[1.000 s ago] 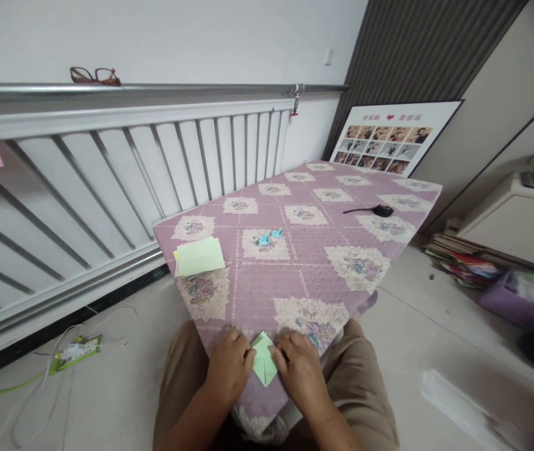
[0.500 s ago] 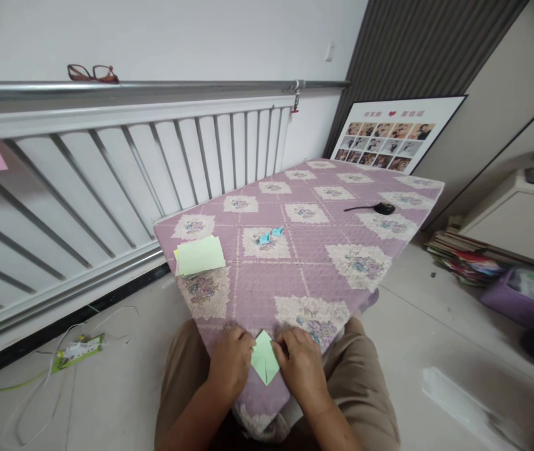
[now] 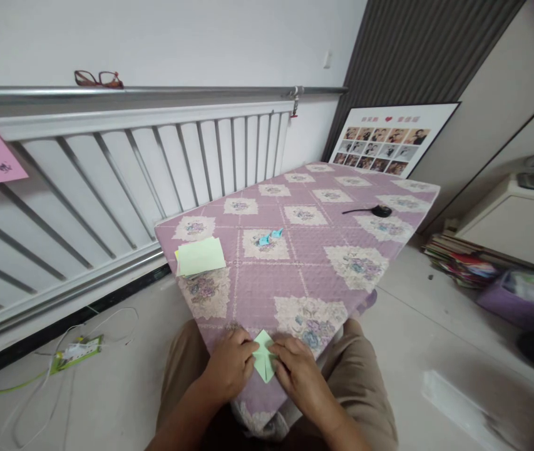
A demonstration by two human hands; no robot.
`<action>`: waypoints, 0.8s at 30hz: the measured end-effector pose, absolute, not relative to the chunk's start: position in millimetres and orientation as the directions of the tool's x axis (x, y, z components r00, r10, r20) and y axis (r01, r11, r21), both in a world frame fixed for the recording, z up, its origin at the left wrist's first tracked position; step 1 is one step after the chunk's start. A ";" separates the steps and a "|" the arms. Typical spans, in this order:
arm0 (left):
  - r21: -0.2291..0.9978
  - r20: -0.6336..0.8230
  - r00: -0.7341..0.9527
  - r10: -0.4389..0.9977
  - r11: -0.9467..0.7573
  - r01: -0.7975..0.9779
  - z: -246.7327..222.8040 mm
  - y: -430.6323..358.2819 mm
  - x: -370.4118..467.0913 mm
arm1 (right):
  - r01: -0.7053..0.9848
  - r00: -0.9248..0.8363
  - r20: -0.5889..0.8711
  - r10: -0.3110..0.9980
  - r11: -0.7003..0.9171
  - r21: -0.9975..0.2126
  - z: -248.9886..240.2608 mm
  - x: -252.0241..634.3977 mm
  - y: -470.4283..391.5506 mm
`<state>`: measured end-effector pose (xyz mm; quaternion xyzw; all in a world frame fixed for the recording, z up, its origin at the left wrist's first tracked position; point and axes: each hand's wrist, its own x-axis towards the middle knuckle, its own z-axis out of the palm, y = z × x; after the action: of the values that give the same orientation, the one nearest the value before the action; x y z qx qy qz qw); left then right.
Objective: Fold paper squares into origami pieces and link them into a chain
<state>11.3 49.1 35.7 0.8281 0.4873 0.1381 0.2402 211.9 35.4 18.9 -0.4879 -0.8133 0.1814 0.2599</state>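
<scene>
A folded light green paper lies diamond-shaped on the flowered purple tablecloth at the near corner. At its left edge, the fingers of my left hand are closed on it. My right hand has its thumb and fingers on the right edge, fingertips overlapping the paper. Short slits or fold lines run up the paper's lower half. Farther up the cloth are two small blue folded paper pieces. A stack of pale green sheets rests at the left edge, with a bit of yellow showing.
On the cloth's right part lies a black spoon-like object. A white radiator borders the left side, with glasses on the pipe above. A photo board leans behind the far end.
The fingers of my right hand have moved left, farther over the green paper. My left fingers also reach slightly more onto it. The view has shifted a little.
</scene>
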 end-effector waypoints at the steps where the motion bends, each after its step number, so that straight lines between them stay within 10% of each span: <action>1: 0.559 -0.004 0.503 0.864 -0.415 0.718 37.0 49.3 9.0 | 0.679 -0.407 0.221 0.886 0.455 -0.576 21.4 213.9 34.9; 24: 0.602 -0.015 0.362 0.932 -0.280 0.748 29.1 58.5 17.4 | 0.631 -0.444 0.100 0.891 0.390 -0.671 34.1 218.4 36.7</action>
<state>17.4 58.5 29.1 0.7811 0.5377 0.1732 0.2659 218.4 36.7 34.1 -0.4747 -0.8013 0.2825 0.2296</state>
